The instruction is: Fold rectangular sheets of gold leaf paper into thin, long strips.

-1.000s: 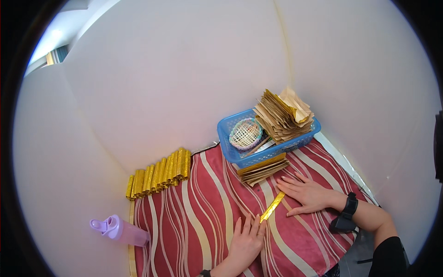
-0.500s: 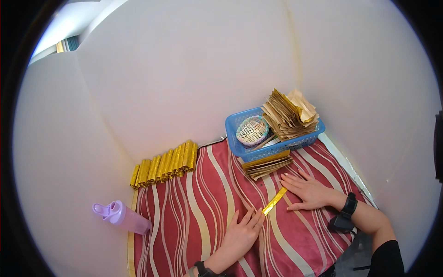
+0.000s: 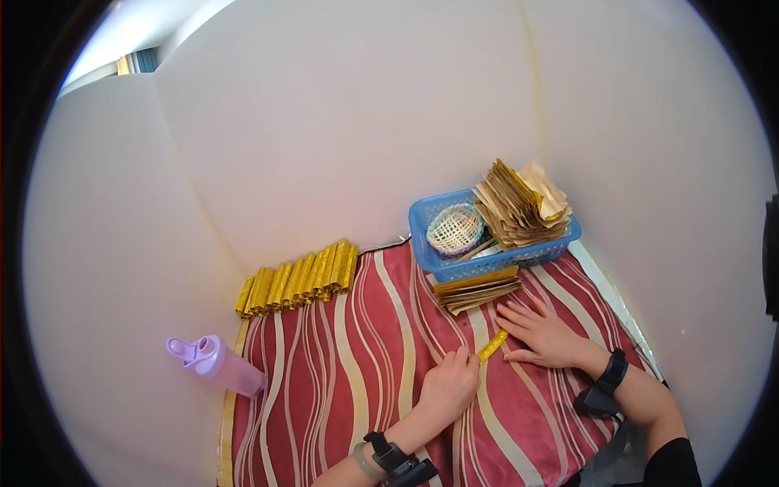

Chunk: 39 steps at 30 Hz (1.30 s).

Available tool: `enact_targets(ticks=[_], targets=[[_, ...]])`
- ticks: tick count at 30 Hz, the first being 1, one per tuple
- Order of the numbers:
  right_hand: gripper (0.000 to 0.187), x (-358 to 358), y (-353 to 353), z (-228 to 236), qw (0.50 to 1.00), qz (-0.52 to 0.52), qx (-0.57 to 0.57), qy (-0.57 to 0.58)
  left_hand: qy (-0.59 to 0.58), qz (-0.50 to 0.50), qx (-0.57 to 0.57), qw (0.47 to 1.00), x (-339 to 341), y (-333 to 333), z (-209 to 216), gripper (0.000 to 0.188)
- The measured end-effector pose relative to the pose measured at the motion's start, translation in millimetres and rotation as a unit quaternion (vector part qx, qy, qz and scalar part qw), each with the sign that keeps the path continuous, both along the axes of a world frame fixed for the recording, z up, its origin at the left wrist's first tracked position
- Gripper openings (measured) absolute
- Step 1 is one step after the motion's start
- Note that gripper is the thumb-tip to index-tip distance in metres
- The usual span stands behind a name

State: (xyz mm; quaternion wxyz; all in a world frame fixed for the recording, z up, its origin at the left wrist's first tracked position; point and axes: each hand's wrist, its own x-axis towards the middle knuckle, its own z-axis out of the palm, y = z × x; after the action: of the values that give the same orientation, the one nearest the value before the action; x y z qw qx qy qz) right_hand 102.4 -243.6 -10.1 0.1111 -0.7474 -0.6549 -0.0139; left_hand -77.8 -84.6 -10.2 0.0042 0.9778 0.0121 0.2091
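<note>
A narrow strip of shiny gold paper (image 3: 492,346) lies slantwise between my hands on the red striped cloth (image 3: 324,390). My left hand (image 3: 449,390) has its fingers curled round the strip's near end and hides that part. At the other end, my right hand (image 3: 542,334) is spread flat on the cloth with its fingertips against the strip. Just beyond the right fingers rests a small stack of folded brown and gold paper (image 3: 477,290).
Several gold paper rolls (image 3: 299,280) are lined up at the back left. A lilac bottle (image 3: 221,365) stands at the left edge. The blue basket (image 3: 497,270) at the back holds a small woven basket (image 3: 454,230) and a thick paper stack (image 3: 519,207). White walls surround the cloth.
My left fingers have gone from stretched out to curled round the strip's near end, and the hand has moved slightly right. Less of the strip shows. My right hand stays flat.
</note>
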Motion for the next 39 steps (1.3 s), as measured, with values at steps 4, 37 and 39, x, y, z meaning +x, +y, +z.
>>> enact_targets(ticks=[4,37,39], targets=[[0.062,-3.1,2.1,8.1,0.982,-0.072,0.174,0.022,-0.028,0.002,-0.114,0.993,-0.5,0.2,4.4,0.016],[0.038,-23.0,18.5,-7.1,0.736,-0.020,0.067,0.673,0.132,-0.078,-0.720,0.677,3.8,28.2,-1.3,0.033],[0.034,-21.9,19.1,-8.5,0.742,-0.003,0.058,0.668,0.134,-0.062,-0.725,0.672,4.5,31.1,-4.4,0.032]])
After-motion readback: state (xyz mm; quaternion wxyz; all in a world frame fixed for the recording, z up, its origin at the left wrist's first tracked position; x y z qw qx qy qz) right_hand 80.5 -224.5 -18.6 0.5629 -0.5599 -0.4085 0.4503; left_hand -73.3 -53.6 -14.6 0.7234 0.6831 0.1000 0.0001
